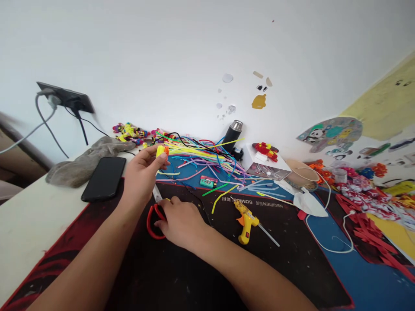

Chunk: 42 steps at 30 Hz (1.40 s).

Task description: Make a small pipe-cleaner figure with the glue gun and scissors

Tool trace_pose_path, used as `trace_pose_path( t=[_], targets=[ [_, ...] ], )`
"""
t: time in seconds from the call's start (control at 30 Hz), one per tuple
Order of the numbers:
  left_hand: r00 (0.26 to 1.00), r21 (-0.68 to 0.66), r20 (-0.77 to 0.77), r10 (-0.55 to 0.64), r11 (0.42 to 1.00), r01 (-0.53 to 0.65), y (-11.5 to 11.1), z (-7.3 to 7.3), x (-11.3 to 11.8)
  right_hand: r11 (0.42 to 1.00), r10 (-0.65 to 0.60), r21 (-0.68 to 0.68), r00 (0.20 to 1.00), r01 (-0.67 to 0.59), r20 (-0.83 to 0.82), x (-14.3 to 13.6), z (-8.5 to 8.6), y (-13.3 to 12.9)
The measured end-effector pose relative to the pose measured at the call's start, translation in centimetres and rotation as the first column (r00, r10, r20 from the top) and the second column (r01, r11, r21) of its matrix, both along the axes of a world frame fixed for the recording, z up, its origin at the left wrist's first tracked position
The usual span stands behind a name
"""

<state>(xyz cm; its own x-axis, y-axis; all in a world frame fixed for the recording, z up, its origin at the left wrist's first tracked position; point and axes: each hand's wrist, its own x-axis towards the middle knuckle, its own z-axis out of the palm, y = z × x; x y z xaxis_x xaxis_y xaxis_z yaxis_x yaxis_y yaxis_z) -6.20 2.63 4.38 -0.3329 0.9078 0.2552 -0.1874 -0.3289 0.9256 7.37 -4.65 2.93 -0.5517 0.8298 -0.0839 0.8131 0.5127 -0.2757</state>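
Raised over the left part of the dark mat [259,259], my left hand [144,168] pinches a small yellow and orange fuzzy piece [162,151] between thumb and fingers. Below it, my right hand [183,220] is closed at the red handles of a pair of scissors [149,222], the thumb by one loop. The scissor blades point away from me, partly behind my left wrist. A bit of yellow shows at my right fingertips, too small to name. To the right of my right hand lies a yellow glue gun [247,222] with a clear glue stick in its back.
Behind the hands lies a heap of coloured pipe cleaners [201,151], with a black flask [232,134] beyond. A phone [104,179] and a grey cloth [84,162] are at left. A white box [270,162], white cord [330,249] and red strips [372,235] sit right.
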Motion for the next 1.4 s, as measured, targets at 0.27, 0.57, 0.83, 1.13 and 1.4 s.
trace_pose_path(
  t=[0.27,0.57,0.83,1.13,1.4],
  targets=[
    [0.996,0.004,-0.093,0.006,1.0,-0.005,0.4,-1.2,-0.3,0.984,-0.087,-0.166,0.986,0.063,-0.141,0.3,-0.3,0.2],
    [0.99,0.086,-0.028,0.142,0.987,-0.139,-0.3,-0.1,0.4,0.768,-0.6,-0.64,0.389,0.035,-0.699,4.7,-1.7,2.3],
    [0.924,-0.232,0.282,-0.257,0.917,0.326,-1.1,-2.1,3.5,0.784,-0.607,-0.616,0.116,-0.076,-0.786,8.0,-2.1,2.4],
    [0.785,-0.191,0.435,-0.441,0.807,0.559,-1.3,-3.5,4.0,0.682,-0.651,-0.671,0.176,-0.292,-0.738,8.7,-3.9,1.9],
    [0.888,-0.201,0.151,-0.434,0.867,0.457,-2.6,-2.3,4.7,0.596,-0.687,-0.714,0.227,-0.368,-0.69,8.7,-3.5,1.6]
  ],
)
